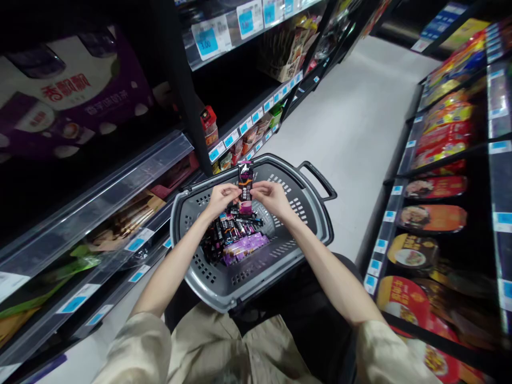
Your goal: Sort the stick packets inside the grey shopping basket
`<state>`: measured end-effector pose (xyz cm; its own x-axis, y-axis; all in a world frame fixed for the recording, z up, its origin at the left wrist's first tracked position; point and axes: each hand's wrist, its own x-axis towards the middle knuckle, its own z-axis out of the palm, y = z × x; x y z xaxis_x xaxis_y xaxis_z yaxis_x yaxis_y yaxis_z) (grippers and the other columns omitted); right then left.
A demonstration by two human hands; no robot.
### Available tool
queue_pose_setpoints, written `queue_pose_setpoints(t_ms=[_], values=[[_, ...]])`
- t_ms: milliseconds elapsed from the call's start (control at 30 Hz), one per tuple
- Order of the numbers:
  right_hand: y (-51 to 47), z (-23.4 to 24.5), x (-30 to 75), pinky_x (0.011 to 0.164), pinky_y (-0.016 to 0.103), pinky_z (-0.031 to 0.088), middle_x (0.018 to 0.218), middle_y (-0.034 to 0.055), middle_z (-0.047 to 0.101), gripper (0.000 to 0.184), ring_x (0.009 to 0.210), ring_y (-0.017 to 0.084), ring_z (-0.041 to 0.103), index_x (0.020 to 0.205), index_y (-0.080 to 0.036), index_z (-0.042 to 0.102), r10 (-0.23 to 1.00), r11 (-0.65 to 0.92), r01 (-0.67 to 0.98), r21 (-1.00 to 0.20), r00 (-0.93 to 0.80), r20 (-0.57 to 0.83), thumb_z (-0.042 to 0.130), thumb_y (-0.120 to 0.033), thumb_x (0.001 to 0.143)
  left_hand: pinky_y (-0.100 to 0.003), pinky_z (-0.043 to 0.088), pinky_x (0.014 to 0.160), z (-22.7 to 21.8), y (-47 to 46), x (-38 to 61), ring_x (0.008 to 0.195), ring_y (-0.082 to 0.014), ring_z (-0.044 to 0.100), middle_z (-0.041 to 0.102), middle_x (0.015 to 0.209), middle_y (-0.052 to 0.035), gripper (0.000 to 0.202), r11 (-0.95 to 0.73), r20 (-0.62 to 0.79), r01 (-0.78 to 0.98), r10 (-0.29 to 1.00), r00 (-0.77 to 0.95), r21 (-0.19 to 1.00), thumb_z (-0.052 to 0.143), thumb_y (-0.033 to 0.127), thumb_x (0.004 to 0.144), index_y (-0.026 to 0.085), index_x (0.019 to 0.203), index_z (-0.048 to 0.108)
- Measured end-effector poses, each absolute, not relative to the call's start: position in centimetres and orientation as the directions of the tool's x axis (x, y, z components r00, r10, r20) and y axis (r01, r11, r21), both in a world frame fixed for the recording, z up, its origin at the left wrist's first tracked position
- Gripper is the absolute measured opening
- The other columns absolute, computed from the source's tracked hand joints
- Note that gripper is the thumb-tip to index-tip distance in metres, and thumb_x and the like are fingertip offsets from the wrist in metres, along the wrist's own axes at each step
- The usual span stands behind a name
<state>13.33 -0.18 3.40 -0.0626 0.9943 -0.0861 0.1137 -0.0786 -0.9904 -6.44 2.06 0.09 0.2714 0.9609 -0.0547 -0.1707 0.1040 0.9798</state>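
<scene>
Both my hands pinch the long edges of a narrow black and purple sachet (245, 184), which stands upright above a grey plastic shopping basket (224, 298). My left hand (222, 198) has its fingertips closed on the sachet's left edge. On the opposite edge, the fingers of my right hand (272, 198) are closed too. Below the hands, several similar dark sachets (230, 229) lie heaped in the basket, with purple packets (246, 248) in front of them. The hands hide none of the sachet's middle.
A shelf with price tags (240, 128) runs along the left, holding a large purple carton (76, 96). On the right, another shelf carries red bowls (402, 301) and bagged goods (444, 128). The aisle floor (352, 106) stretches ahead. A black basket handle (320, 178) sticks out right.
</scene>
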Motion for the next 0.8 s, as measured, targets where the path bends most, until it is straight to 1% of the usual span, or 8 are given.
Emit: queue_pose_setpoints(t_ms=[167,300,367,433,567,700,800], values=[[-0.09,3.42,13.44,0.072,0.035,0.061,0.081,0.0086,0.080,0.031,0.071,0.021,0.075,0.089,-0.017,0.074,0.995,-0.080,0.103,-0.991,-0.042,-0.085,0.083,-0.040,0.070,-0.025,0.048,0.053,-0.10,2.14,-6.53,0.051,-0.0121,0.060,0.069,0.061,-0.0022,0.050,0.101,-0.035,-0.198,0.949,0.312,0.975,0.087,0.061,0.069,0.014,0.077,0.072],[-0.08,3.42,13.43,0.071,0.035,0.061,0.080,0.0085,0.080,0.029,0.071,0.022,0.075,0.090,-0.017,0.075,0.995,-0.081,0.124,-0.989,-0.043,-0.087,0.081,-0.039,0.071,-0.025,0.048,0.053,-0.23,2.30,-6.60,0.051,-0.0117,0.059,0.068,0.061,-0.0020,0.050,0.101,-0.036,-0.193,0.949,0.315,0.976,0.085,0.061,0.071,0.013,0.077,0.072],[-0.12,3.47,13.40,0.071,0.034,0.061,0.081,0.0083,0.080,0.027,0.071,0.022,0.075,0.091,-0.017,0.075,0.996,-0.076,0.152,-0.985,-0.040,-0.083,0.080,-0.037,0.073,-0.025,0.049,0.054,-0.23,2.26,-6.57,0.052,-0.0118,0.060,0.069,0.062,-0.0016,0.049,0.105,-0.040,-0.195,0.950,0.310,0.975,0.086,0.059,0.071,0.013,0.081,0.072],[-0.19,3.56,13.36,0.072,0.034,0.060,0.081,0.0081,0.081,0.023,0.072,0.022,0.076,0.091,-0.016,0.076,0.997,-0.066,0.191,-0.979,-0.033,-0.074,0.077,-0.033,0.075,-0.025,0.050,0.054,-0.18,2.14,-6.48,0.054,-0.0121,0.061,0.069,0.065,-0.0010,0.049,0.112,-0.043,-0.203,0.948,0.316,0.973,0.089,0.056,0.068,0.013,0.086,0.072],[-0.45,3.71,13.21,0.073,0.033,0.060,0.081,0.0079,0.081,0.017,0.076,0.022,0.077,0.091,-0.016,0.076,0.998,-0.046,0.256,-0.966,-0.033,-0.057,0.073,-0.027,0.078,-0.023,0.049,0.052,-0.11,1.88,-6.22,0.055,-0.0107,0.061,0.068,0.069,0.0009,0.050,0.105,-0.032,-0.207,0.943,0.332,0.973,0.094,0.049,0.062,0.014,0.086,0.069],[-0.70,3.67,12.97,0.075,0.034,0.061,0.083,0.0081,0.081,0.018,0.078,0.023,0.078,0.092,-0.017,0.076,0.998,-0.034,0.257,-0.966,-0.046,-0.047,0.073,-0.029,0.079,-0.022,0.048,0.051,-0.27,1.83,-6.16,0.057,-0.0102,0.060,0.067,0.070,0.0013,0.047,0.082,-0.017,-0.192,0.949,0.315,0.978,0.094,0.047,0.063,0.014,0.085,0.067],[-0.85,3.55,12.74,0.077,0.036,0.062,0.084,0.0086,0.081,0.024,0.078,0.023,0.077,0.094,-0.016,0.076,0.997,-0.030,0.242,-0.970,-0.059,-0.046,0.076,-0.034,0.078,-0.022,0.047,0.053,-0.41,1.88,-6.28,0.058,-0.0101,0.059,0.066,0.069,0.0013,0.047,0.056,-0.002,-0.178,0.957,0.290,0.982,0.094,0.046,0.063,0.014,0.084,0.066]])
